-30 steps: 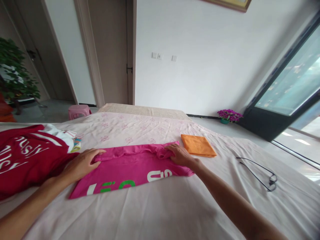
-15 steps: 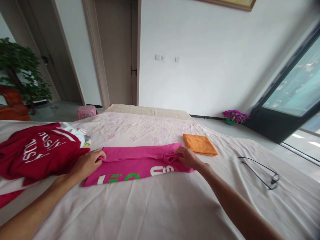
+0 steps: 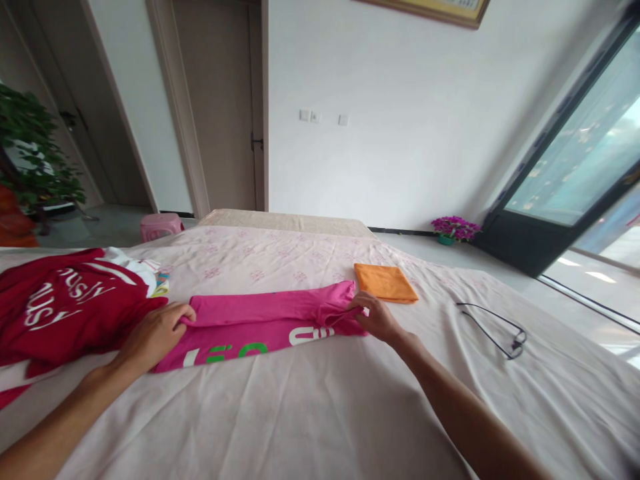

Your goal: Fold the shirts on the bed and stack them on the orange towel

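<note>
A magenta T-shirt (image 3: 260, 323) with white and green letters lies folded lengthwise on the pale pink bedsheet (image 3: 310, 407). My left hand (image 3: 155, 332) pinches the shirt's left end, fingers closed on the cloth. My right hand (image 3: 376, 317) grips the bunched right end near a sleeve. Both arms reach forward over the bed.
A dark red shirt (image 3: 65, 313) with white lettering lies at the left, over white clothing. A folded orange cloth (image 3: 385, 283) sits just beyond my right hand. A black wire hanger (image 3: 493, 325) lies at the right. Further off are a pink stool (image 3: 161, 225), a door, a plant and purple flowers (image 3: 455, 229).
The far edge of the magenta shirt has been folded toward me, so the shirt is now a narrower strip. Both hands stayed at its ends.
</note>
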Available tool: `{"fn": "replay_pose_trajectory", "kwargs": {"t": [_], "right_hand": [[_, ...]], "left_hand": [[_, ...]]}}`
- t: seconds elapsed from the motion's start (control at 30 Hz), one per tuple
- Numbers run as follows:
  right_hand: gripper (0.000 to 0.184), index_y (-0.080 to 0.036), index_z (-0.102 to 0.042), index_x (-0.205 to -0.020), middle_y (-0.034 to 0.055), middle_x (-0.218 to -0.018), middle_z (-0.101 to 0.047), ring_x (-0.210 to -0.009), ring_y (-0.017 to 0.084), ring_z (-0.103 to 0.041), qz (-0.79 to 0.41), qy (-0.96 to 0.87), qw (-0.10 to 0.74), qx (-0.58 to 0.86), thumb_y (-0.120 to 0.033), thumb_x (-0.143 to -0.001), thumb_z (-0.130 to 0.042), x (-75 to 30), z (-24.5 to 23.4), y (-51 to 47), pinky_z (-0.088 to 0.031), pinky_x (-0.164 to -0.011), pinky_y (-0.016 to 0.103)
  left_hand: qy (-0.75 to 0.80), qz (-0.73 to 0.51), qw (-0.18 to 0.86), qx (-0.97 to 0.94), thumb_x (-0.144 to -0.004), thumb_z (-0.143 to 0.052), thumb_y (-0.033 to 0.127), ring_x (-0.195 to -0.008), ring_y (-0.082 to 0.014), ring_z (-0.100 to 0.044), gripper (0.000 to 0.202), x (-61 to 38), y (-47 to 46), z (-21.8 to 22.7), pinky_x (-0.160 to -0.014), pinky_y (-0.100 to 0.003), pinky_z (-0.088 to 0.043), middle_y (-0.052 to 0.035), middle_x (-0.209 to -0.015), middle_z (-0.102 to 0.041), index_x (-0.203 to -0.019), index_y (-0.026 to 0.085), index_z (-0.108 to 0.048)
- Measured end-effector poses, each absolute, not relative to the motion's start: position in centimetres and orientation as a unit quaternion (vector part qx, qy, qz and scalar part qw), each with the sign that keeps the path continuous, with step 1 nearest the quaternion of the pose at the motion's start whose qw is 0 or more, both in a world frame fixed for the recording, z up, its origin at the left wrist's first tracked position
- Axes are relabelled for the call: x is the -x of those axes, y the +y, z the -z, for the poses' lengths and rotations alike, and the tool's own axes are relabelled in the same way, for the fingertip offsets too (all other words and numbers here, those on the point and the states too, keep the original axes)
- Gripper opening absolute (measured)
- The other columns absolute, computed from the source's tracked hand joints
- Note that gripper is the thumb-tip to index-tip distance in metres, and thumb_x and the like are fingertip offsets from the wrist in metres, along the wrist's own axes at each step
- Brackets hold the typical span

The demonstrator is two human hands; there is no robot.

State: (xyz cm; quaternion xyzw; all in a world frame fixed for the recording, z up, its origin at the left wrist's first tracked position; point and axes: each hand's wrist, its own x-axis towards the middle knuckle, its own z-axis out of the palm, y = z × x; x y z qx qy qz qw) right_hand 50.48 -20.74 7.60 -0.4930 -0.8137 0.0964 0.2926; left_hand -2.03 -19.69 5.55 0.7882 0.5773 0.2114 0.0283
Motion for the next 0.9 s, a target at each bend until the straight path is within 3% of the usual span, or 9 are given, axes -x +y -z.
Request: {"fn": "replay_pose_trajectory", "kwargs": {"t": [0.17,0.27,0.4,0.57,0.67,0.77,0.9], "right_hand": [[0.040,-0.022,-0.075,-0.081,0.0008,-0.084,-0.071,-0.082,0.017,-0.060,-0.131,-0.849,0.207,0.468,0.000,-0.060,-0.049,-50.7,-8.9,-22.6,-0.045,-0.079,0.026],[0.037,-0.021,-0.074,-0.081,0.0011,-0.088,-0.073,-0.080,0.016,-0.064,-0.177,-0.801,0.242,0.518,-0.002,-0.061,-0.049,-51.9,-9.0,-22.3,-0.047,-0.075,0.024],[0.032,-0.019,-0.074,-0.089,0.0036,-0.093,-0.075,-0.085,0.018,-0.067,-0.143,-0.688,0.293,0.649,-0.007,-0.074,-0.049,-53.7,-8.5,-19.5,-0.048,-0.074,0.026],[0.033,-0.019,-0.067,-0.117,0.0100,-0.110,-0.072,-0.100,0.025,-0.066,-0.074,-0.626,0.215,0.746,-0.031,-0.091,-0.051,-53.1,-8.5,-15.7,-0.047,-0.079,0.030],[0.046,-0.018,-0.060,-0.128,0.0140,-0.118,-0.069,-0.104,0.030,-0.064,-0.050,-0.623,0.156,0.765,-0.045,-0.091,-0.053,-51.6,-8.4,-14.0,-0.047,-0.081,0.035],[0.043,-0.022,-0.059,-0.129,0.0118,-0.121,-0.067,-0.109,0.029,-0.063,-0.048,-0.641,0.143,0.752,-0.039,-0.089,-0.056,-50.5,-8.1,-12.5,-0.047,-0.083,0.035],[0.040,-0.027,-0.057,-0.132,0.0069,-0.131,-0.062,-0.116,0.024,-0.059,-0.034,-0.656,0.166,0.736,-0.024,-0.094,-0.045,-50.2,-8.0,-11.1,-0.045,-0.088,0.031]], "left_hand": [[0.572,-0.142,-0.005,-0.808,-0.071,-0.040,0.006,-0.085,-0.0209,-0.065,0.032,1.7,-20.5,-6.0,-0.088,-0.034,-0.042,-0.0020,-0.086,-0.072,-0.076,0.024,-0.066],[0.576,-0.153,-0.026,-0.803,-0.071,-0.039,0.003,-0.089,-0.0221,-0.064,0.035,-0.2,-20.9,-6.7,-0.093,-0.037,-0.040,-0.0029,-0.089,-0.072,-0.079,0.024,-0.067],[0.526,-0.204,0.030,-0.825,-0.077,-0.039,0.006,-0.097,-0.0199,-0.064,0.033,-6.7,-21.5,-7.6,-0.091,-0.033,-0.044,-0.0029,-0.097,-0.071,-0.086,0.023,-0.066],[0.440,-0.242,0.098,-0.860,-0.087,-0.052,0.018,-0.102,-0.0199,-0.064,0.027,-17.3,-22.2,-7.0,-0.093,-0.034,-0.047,-0.0050,-0.108,-0.070,-0.108,0.025,-0.068],[0.415,-0.244,0.107,-0.870,-0.084,-0.058,0.016,-0.112,-0.0216,-0.061,0.041,-22.1,-22.2,-6.5,-0.100,-0.036,-0.046,-0.0054,-0.118,-0.068,-0.123,0.026,-0.062],[0.393,-0.235,0.110,-0.882,-0.084,-0.056,0.013,-0.113,-0.0209,-0.059,0.047,-25.1,-21.7,-6.2,-0.102,-0.035,-0.045,-0.0057,-0.119,-0.066,-0.129,0.025,-0.059],[0.351,-0.228,0.106,-0.902,-0.086,-0.056,0.015,-0.108,-0.0223,-0.060,0.039,-26.7,-21.2,-5.4,-0.099,-0.038,-0.047,-0.0060,-0.109,-0.067,-0.123,0.026,-0.065]]}}
